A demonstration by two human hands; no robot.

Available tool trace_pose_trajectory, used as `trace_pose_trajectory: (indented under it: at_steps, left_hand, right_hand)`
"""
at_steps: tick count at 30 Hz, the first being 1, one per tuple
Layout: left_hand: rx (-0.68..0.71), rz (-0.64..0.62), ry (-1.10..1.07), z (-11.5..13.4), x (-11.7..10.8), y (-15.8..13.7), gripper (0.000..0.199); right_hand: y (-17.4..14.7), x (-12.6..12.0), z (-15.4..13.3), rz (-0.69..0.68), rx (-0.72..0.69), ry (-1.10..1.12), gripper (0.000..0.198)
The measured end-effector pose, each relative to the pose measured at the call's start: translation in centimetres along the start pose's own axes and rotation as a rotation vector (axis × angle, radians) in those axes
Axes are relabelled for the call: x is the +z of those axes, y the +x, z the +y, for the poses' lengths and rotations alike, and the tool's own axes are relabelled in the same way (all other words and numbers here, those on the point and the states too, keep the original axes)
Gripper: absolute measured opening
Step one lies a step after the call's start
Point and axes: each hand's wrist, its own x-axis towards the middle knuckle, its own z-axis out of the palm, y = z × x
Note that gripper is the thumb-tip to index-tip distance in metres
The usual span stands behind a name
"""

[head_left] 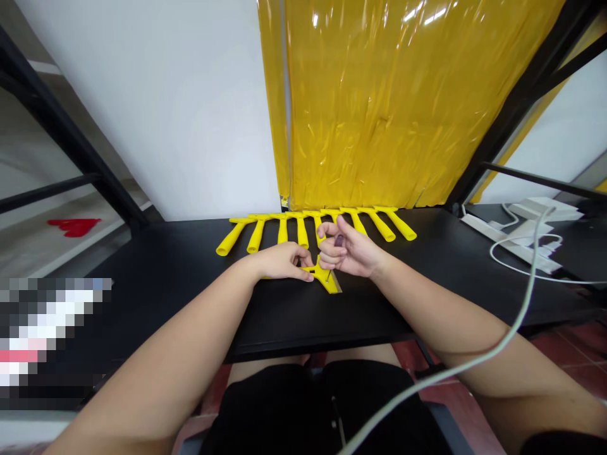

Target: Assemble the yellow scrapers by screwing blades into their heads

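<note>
My left hand (pixel 281 260) is closed on a yellow plastic scraper (pixel 326 278), pressing it against the black table. A thin blade edge shows along the scraper's front right side. Curled around a small screwdriver (pixel 339 241) with a dark handle is my right hand (pixel 355 254). The screwdriver's thin shaft points down to the scraper's head, where the tip seems to meet it. Part of the scraper's handle is hidden under my left hand. Behind both hands lies a row of several like yellow scrapers (pixel 231 238), handles toward me.
The black table (pixel 190 284) has a white wall panel and a yellow plastic curtain (pixel 379 126) behind it. At right lie a white power strip (pixel 512 243) and adapters. A pale cable (pixel 455 373) crosses over my right forearm. Black frame posts stand at both sides.
</note>
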Motion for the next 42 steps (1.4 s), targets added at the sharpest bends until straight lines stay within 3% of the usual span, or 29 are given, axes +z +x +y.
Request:
trace_pose_trajectory:
  at_steps: [8, 14, 16, 21, 33, 42]
  left_hand:
    - [0.023, -0.011, -0.035, 0.0, -0.4, -0.3, 0.041]
    - [0.041, 0.035, -0.069, -0.3, -0.7, -0.4, 0.041]
    - [0.056, 0.053, -0.099, -0.3, -0.7, -0.4, 0.043]
    - [0.075, 0.066, -0.159, -0.4, -0.6, -0.3, 0.041]
    - [0.058, 0.036, -0.159, -0.1, -0.6, -0.4, 0.041]
    - [0.020, 0.153, -0.132, 0.2, -1.5, -1.2, 0.040]
  right_hand:
    - [-0.4, -1.9, -2.6, 0.334, -0.148, -0.062, 0.039]
    - [-0.3, -3.7, -1.5, 0.486, 0.106, -0.562, 0.017]
    - [-0.2, -4.0, -1.1, 0.444, 0.226, -0.632, 0.013]
    - [-0.1, -4.0, -1.1, 0.315, 0.439, -0.480, 0.018]
    - [0.2, -4.6, -0.1, 0.247, 0.490, -0.574, 0.018]
    - [-0.2, -4.8, -0.7, 0.340, 0.482, -0.736, 0.005]
